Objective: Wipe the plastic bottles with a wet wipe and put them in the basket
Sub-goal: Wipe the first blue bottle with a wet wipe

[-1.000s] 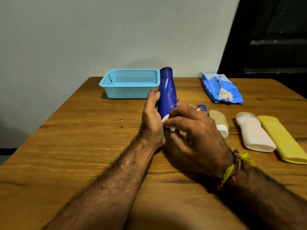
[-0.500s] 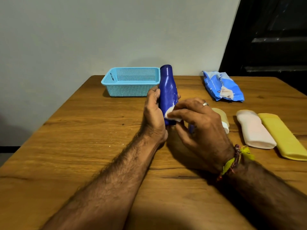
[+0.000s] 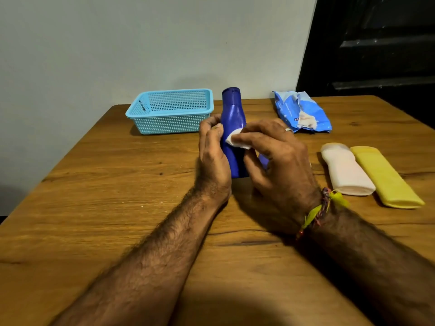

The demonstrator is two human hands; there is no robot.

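The dark blue bottle [image 3: 233,128] is standing upright on the wooden surface [image 3: 117,196], near the middle of the view, with its cap at the top and its base touching the wood. The left hand [image 3: 213,158] is wrapping around the bottle from its 9 o'clock side, its grip curled about the body so that the fingertips are showing at the bottle's left edge. The right hand [image 3: 280,158] is coming in from the 3 o'clock side, its grip pinching a folded white wet wipe [image 3: 236,141] and pressing it against the front of the bottle at about mid-height. A ring is showing on one finger of the right hand, and a yellow and red thread band [image 3: 322,208] is sitting around the right wrist.

The light blue perforated basket [image 3: 169,111] is sitting at 10 o'clock from the bottle, near the wall, just beside the bottle's upper part in the view. A torn blue wipe packet [image 3: 301,111] is lying at 2 o'clock from the bottle, with a white sheet showing at its opening. At 4 o'clock, well apart from the hands, a white bottle [image 3: 346,170] and a yellow bottle [image 3: 386,177] are lying on their sides, touching each other along their length. A small blue piece is peeking out behind the right hand; what it is cannot be told.
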